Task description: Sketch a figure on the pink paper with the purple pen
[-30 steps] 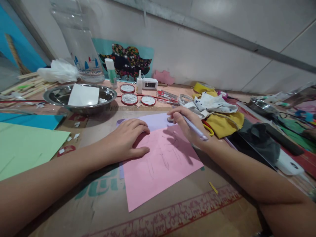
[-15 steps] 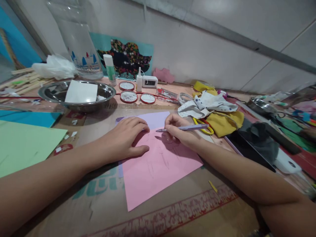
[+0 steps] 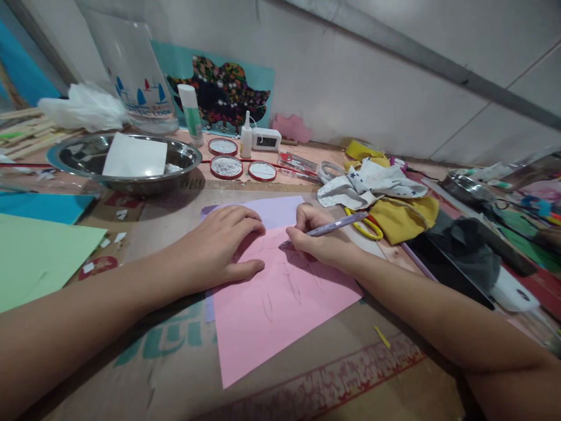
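Note:
A pink sheet of paper lies in front of me, marked with several thin dark pen or pencil lines. Under its far edge, a purple sheet sticks out. My left hand rests open on the left part of the pink sheet, fingers slightly curved and thumb apart. My right hand pinches a slim purple pen, its tip down at the pink paper near the sheet's middle. The palm side of both hands is hidden.
Left are a steel bowl holding a white card, and green paper. Behind stand a glue stick, a small glue bottle and lids of white beads. Yellow-handled scissors and cloth scraps lie right.
The pen tip has come down and slightly right onto the paper, with the pen tilted more steeply. My left hand stays in nearly the same spot. The view has shifted slightly.

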Tool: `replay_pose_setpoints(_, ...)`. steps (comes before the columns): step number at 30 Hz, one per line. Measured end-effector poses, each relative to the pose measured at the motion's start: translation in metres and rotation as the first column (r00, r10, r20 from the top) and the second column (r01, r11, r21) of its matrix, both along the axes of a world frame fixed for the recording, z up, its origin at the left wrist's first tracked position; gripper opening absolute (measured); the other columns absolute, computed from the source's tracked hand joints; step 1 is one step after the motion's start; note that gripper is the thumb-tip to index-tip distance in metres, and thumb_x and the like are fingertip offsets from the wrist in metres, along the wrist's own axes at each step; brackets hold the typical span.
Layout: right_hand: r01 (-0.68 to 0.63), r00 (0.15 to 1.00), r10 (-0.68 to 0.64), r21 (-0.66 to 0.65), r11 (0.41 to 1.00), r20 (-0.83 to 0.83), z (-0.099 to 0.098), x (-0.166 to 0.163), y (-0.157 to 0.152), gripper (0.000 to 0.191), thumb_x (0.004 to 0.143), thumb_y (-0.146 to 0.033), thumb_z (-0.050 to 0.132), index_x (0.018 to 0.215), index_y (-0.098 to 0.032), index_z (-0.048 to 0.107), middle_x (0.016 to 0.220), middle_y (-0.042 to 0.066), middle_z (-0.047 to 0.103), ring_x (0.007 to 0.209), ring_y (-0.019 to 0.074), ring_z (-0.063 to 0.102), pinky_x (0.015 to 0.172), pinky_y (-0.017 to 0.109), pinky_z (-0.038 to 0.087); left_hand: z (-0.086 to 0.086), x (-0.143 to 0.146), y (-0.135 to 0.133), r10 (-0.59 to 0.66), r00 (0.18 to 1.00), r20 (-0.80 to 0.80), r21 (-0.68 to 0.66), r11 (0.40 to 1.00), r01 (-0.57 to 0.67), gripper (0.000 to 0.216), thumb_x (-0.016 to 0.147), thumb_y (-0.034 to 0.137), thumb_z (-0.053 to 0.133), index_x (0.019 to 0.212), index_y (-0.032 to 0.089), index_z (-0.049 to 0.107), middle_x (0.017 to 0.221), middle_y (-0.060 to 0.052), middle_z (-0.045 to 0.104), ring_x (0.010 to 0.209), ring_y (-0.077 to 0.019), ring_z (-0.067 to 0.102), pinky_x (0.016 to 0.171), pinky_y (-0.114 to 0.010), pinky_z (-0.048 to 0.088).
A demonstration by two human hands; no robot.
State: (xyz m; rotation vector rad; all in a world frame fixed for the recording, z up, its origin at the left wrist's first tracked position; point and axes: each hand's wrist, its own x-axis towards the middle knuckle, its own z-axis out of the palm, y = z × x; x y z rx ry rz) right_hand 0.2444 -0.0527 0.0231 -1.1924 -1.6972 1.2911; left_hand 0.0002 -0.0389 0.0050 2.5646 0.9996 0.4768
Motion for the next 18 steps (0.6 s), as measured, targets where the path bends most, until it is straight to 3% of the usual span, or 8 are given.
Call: replay_pose_setpoints(18, -0.003, 1.0, 0.003, -0.012, 1.0, 0.018, 0.0024, -0.0008, -0.0001, 0.032, 0.084, -0.027, 0.071, 0.072, -0.024, 0.042, 0.044, -0.011, 0.052, 0.034, 0.0047, 0.04, 0.036, 0.015, 0.028, 0.0007, 0.0002, -0.0006, 0.014, 1.0, 0.0, 0.0, 1.0, -0.014, 0.055, 0.086, 0.06, 0.067, 0.124, 0.02, 0.066, 0.134, -0.013, 0.065, 0.128, -0.0358, 0.058, 0.114, -0.052, 0.043)
